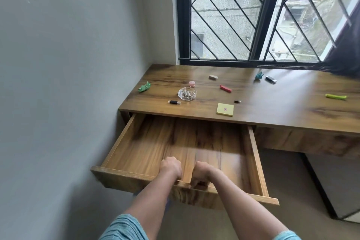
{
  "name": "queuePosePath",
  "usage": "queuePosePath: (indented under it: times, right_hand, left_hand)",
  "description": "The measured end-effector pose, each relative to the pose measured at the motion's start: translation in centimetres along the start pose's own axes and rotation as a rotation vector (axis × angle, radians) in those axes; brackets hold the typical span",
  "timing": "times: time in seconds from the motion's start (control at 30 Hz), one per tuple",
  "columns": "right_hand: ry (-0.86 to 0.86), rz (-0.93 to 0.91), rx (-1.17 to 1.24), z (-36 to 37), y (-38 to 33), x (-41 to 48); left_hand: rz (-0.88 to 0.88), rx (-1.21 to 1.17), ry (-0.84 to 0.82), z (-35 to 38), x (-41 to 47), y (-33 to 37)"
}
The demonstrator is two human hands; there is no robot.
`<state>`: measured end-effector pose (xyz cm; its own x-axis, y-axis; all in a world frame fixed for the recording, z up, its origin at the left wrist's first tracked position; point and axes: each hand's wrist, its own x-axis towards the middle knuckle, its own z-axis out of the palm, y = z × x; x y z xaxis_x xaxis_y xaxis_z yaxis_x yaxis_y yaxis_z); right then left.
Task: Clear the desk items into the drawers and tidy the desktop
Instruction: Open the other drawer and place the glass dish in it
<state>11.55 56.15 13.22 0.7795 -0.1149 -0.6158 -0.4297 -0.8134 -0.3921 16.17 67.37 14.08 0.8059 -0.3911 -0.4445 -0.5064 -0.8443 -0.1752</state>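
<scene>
While the drawer (146, 142) sits pulled out, left grip (171, 168) and right grip (202, 173) clamp its front edge at six o'clock.

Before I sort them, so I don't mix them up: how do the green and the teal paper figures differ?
The green paper figure lies low near the left edge of the desk; the teal paper figure stands upright, farther right by the window. Both are folded paper.
</scene>
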Motion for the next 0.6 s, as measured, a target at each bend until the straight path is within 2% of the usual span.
queuePosePath:
  times: [0.6]
  right_hand:
    - [-0.417,0.101,0.21,4.7,0.5,-3.3]
  left_hand:
    - [-0.05,0.033,-0.222,4.6,-4.7,-0.1]
